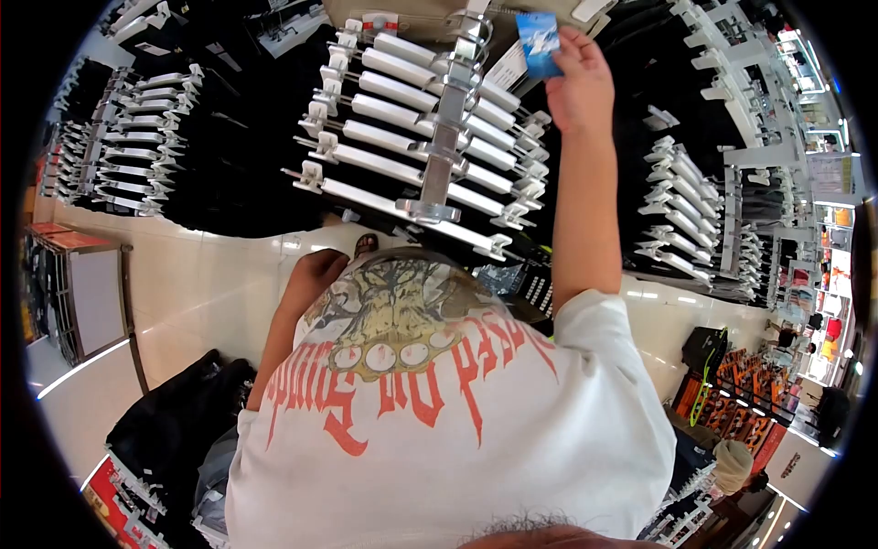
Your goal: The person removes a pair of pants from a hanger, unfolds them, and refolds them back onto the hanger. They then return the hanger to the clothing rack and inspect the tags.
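Note:
My right hand (583,80) is raised at the top of the view, with thumb and fingers pinched on the edge of a blue and white tag (539,46). The tag is beside a metal display arm (444,137) that bears several white clip hangers (393,137). A white label (506,69) is just left of my right hand. Down by my waist is my left hand (317,272), away from the hangers; its fingers are mostly hidden, so their pose does not show.
Racks of dark clothes on white hangers stand to the left (142,137) and right (681,210). A low display stand (96,302) is at the far left. Black clothes (178,421) hang behind me at the lower left. Pale shiny tiles (210,274) cover the floor.

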`<state>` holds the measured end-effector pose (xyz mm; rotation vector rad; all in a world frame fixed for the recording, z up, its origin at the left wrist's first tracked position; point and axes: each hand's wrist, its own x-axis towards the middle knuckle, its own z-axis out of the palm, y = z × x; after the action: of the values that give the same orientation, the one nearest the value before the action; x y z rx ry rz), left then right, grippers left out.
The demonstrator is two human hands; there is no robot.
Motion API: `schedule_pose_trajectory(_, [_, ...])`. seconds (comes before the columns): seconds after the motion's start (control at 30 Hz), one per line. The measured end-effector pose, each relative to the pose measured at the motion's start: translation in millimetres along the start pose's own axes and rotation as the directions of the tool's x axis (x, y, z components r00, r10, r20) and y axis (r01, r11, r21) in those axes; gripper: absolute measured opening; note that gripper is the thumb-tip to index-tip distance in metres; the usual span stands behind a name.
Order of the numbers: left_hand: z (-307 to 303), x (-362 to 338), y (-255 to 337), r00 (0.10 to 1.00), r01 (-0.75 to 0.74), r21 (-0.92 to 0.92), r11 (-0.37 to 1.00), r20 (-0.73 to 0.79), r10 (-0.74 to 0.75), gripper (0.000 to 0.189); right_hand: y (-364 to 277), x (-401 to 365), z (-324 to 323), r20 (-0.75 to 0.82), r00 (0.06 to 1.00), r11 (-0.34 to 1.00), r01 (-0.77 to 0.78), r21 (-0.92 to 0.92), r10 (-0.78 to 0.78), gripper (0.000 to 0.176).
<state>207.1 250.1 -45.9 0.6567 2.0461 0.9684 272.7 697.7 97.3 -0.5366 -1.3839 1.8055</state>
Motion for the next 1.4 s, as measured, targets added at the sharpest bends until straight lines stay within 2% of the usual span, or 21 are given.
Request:
schedule_pose_trajectory(0.03, [-1,-3,8,0.999,0.040,-0.047,0.998,-0.004,-0.040,0.025,-3,3,2,0.039,0.999,0.997,0.024,0.071,-0.026,0.033])
schedule_pose_trajectory(0.1, [1,2,-9,0.999,-0.029,-0.075,0.997,-0.014,0.028,0.026,-11,1,7,0.056,0.998,0.996,-0.004,0.088,-0.001,0.031])
schedule_pose_trajectory(0.17, [0,8,-15,0.998,-0.055,0.046,0.997,0.002,0.055,0.026,-8,-1,12,0.028,0.999,0.990,-0.040,0.139,0.036,0.028])
schedule_pose_trajectory(0.23, [-3,8,-8,0.999,-0.046,0.062,0.997,0.025,0.045,0.027,-7,-4,14,0.007,0.997,0.994,-0.076,0.076,0.076,0.027])
schedule_pose_trajectory(0.27, [-3,8,-7,0.999,-0.036,0.052,0.998,0.026,0.035,0.027,-1,-2,15,0.019,0.999,0.987,-0.046,0.153,0.043,0.026])
schedule_pose_trajectory(0.37, [-5,8,-5,0.999,-0.010,0.039,0.999,0.032,0.009,0.027,10,-1,18,0.053,0.998,1.000,0.017,-0.019,-0.016,0.024])
schedule_pose_trajectory(0.4, [-5,8,-3,0.999,-0.004,0.043,0.999,0.034,0.003,0.028,13,-6,19,0.117,0.993,1.000,-0.017,-0.020,0.019,0.023])
schedule_pose_trajectory(0.43, [-6,8,-2,0.999,0.001,0.047,0.999,0.036,-0.003,0.028,15,-11,19,0.130,0.987,0.986,-0.068,-0.154,0.089,0.026])
schedule_pose_trajectory(0.53, [-10,9,1,0.999,-0.004,0.050,0.999,0.044,0.001,0.028,9,-29,29,0.222,0.956,0.925,-0.099,-0.366,0.190,0.034])
schedule_pose_trajectory(0.63, [-11,10,6,0.998,0.004,0.039,0.999,0.058,-0.006,0.029,8,-33,30,0.262,0.950,0.914,-0.051,-0.402,0.168,0.041])
schedule_pose_trajectory(0.7, [-13,13,6,0.996,0.027,0.039,0.999,0.089,-0.030,0.029,10,-34,25,0.319,0.922,0.880,-0.046,-0.472,0.219,0.037])
schedule_pose_trajectory(0.73, [-11,18,-2,0.996,-0.016,0.048,0.999,0.090,0.011,0.028,8,-33,25,0.345,0.906,0.861,-0.039,-0.507,0.244,0.036])
schedule_pose_trajectory(0.77, [-10,23,-6,0.995,-0.023,0.042,0.999,0.095,0.019,0.028,5,-34,25,0.313,0.908,0.774,-0.020,-0.633,0.280,0.022])
schedule_pose_trajectory(0.83, [-9,30,-8,0.994,-0.038,0.028,0.999,0.108,0.035,0.029,-3,-34,26,0.227,0.902,0.696,-0.105,-0.710,0.368,0.018])
schedule_pose_trajectory(0.93, [-10,34,-5,0.988,-0.119,0.016,0.993,0.099,0.117,0.029,-3,-26,14,0.266,0.938,0.836,-0.043,-0.547,0.223,0.020])
schedule_pose_trajectory(0.97, [-10,35,-2,0.985,-0.144,0.001,0.990,0.091,0.143,0.029,-3,-23,10,0.229,0.957,0.876,-0.050,-0.480,0.180,0.019])
schedule_pose_trajectory(1.07, [-10,39,-1,0.976,-0.195,0.028,0.980,0.101,0.191,0.026,-32,-24,11,0.057,0.982,0.903,-0.140,-0.405,0.178,0.017])
schedule_pose_trajectory(1.17, [-7,43,1,0.971,-0.222,0.061,0.973,0.109,0.214,0.026,-45,-18,10,0.065,0.979,0.937,-0.165,-0.307,0.194,0.010])
schedule_pose_trajectory(1.27, [0,47,-10,0.963,-0.257,0.079,0.963,0.107,0.248,0.028,-33,2,-5,0.087,0.996,0.994,0.001,-0.109,0.009,0.005])
schedule_pose_trajectory(1.37, [0,46,-12,0.964,-0.244,0.052,0.969,0.124,0.236,0.027,-50,-3,5,0.011,0.998,0.986,-0.062,-0.153,0.064,0.002])
schedule_pose_trajectory(1.4, [1,44,-12,0.966,-0.238,0.045,0.970,0.114,0.232,0.026,-42,0,1,0.055,0.996,0.979,-0.056,-0.196,0.068,0.002])
